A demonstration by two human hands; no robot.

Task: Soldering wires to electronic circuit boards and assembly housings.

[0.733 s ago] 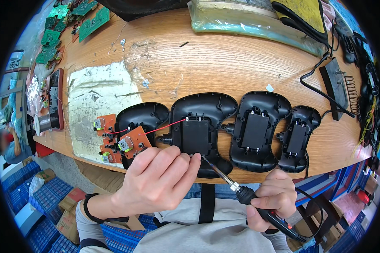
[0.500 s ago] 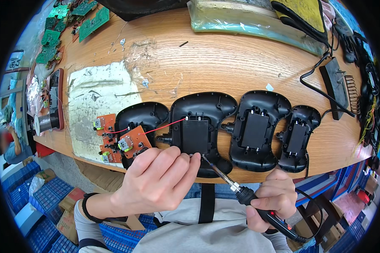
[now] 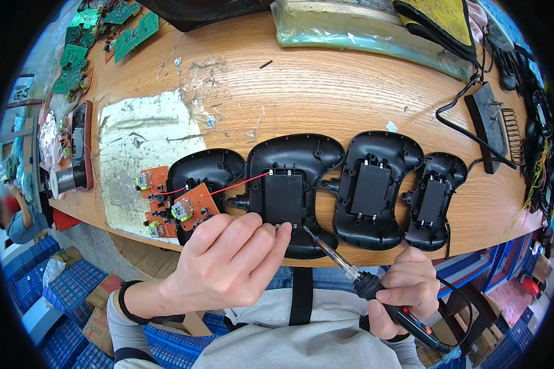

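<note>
By a wooden table (image 3: 332,92) and blue crates (image 3: 34,272), curled hands: left (image 3: 228,264) unclear, right (image 3: 411,284) gripping soldering iron (image 3: 367,285).

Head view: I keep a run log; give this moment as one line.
left grip: over second black shell from left | right grip: holding soldering iron, tip at shell | red wire: orange board to shell

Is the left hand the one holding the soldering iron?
No, the right hand has its fingers wrapped around the soldering iron.

Small electronics workshop, soldering iron (image 3: 368,286), green circuit boards (image 3: 136,38), opened black shells (image 3: 383,146), wooden workbench (image 3: 326,92)
</note>
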